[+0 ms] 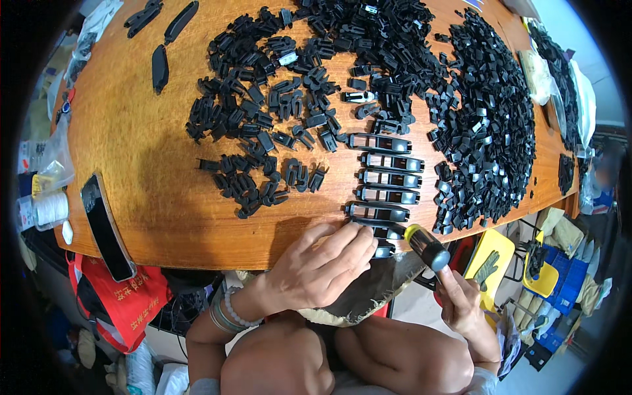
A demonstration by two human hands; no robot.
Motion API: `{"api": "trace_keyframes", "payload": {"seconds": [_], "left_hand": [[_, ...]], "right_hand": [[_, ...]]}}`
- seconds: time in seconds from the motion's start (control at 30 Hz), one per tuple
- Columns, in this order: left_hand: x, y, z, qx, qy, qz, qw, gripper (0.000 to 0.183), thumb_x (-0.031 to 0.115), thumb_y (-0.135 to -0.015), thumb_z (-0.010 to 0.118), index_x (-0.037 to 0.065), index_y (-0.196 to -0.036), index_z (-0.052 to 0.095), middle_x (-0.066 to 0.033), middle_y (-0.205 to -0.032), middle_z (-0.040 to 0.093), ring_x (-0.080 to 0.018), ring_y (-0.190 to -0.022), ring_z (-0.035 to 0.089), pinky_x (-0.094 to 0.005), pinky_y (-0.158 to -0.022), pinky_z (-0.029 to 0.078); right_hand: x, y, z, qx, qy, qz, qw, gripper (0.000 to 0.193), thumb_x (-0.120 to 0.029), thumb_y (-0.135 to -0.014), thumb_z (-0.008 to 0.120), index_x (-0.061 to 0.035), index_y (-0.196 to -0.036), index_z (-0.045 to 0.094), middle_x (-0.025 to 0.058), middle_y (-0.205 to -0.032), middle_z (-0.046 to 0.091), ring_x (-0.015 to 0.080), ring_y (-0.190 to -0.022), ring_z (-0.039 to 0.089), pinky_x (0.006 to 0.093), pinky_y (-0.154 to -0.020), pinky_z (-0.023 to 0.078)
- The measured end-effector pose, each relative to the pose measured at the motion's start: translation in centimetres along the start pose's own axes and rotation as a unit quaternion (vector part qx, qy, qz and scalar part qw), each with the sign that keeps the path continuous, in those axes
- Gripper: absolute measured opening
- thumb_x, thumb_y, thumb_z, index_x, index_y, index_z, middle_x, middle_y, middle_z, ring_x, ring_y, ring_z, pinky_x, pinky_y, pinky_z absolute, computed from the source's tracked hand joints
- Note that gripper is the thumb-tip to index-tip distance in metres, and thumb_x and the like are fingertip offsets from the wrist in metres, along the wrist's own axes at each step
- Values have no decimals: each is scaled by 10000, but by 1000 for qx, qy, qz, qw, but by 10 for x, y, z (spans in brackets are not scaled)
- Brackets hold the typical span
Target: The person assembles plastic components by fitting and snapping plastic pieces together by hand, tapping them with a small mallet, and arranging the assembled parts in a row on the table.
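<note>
My left hand [322,266] is at the table's near edge, its fingers bent and pressed together on a black plastic frame [372,224]. That frame lies at the near end of a column of similar long black frames [388,179], set side by side with open slots. To the right, my right hand [459,299] grips a black cylindrical tool with a yellow end [428,247]. Its yellow end points toward the frame under my left fingers; whether it touches is unclear. Beyond the column lie loose black clips [263,112], small and fork-shaped.
A large heap of small black parts [490,125] covers the table's right side. Several dark elongated pieces [160,69] lie at the far left. A phone [107,227] rests near the left edge, by a roll of white string [51,209]. A red bag [125,299] hangs below.
</note>
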State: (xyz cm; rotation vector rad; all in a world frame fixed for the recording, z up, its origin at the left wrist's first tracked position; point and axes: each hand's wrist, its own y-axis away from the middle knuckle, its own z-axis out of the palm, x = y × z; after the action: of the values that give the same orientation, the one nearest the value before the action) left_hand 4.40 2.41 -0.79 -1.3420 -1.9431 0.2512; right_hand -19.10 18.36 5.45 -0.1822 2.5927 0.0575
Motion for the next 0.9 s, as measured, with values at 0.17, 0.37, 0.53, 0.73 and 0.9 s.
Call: {"api": "trace_keyframes", "payload": {"seconds": [0.17,0.37,0.53,0.73,0.9], "left_hand": [[1,0,0,-43,-9,1,999,388,192,-719,780,17,-1044,659,-71,-1097,633,-214,-1064,553,-359,-894,432],[0,-2,0,-35,6,-13,999,408,192,-707,789,15,-1048,652,-84,-1097,622,-227,-1054,554,-367,-892,437],[-2,-2,2,-37,3,-6,999,419,194,-704,792,15,-1055,648,-90,-1095,617,-232,-1050,555,-382,-892,443],[2,-6,0,-29,11,-18,999,402,211,-733,769,9,-1059,648,-104,-1118,617,-240,-1083,551,-376,-915,444],[0,-16,1,-82,-35,10,996,420,271,-785,716,-35,-1063,646,-126,-1184,598,-271,-1179,517,-386,-948,450]], "right_hand": [[-7,-5,-3,-61,44,-12,997,700,101,-670,583,25,-1350,438,73,-652,481,193,-441,461,337,-365,362],[-2,1,-3,-22,-16,-3,1000,696,97,-682,593,21,-1356,435,79,-679,513,192,-454,477,334,-384,372],[2,-7,4,-39,-20,26,999,652,104,-711,585,20,-1341,445,108,-740,579,230,-516,561,336,-425,413],[12,8,11,39,-98,0,994,630,96,-796,570,11,-1385,364,108,-720,566,237,-521,562,322,-409,421],[4,-12,5,39,-33,20,998,524,66,-905,444,-20,-1413,352,100,-688,537,149,-441,490,264,-382,376]]}}
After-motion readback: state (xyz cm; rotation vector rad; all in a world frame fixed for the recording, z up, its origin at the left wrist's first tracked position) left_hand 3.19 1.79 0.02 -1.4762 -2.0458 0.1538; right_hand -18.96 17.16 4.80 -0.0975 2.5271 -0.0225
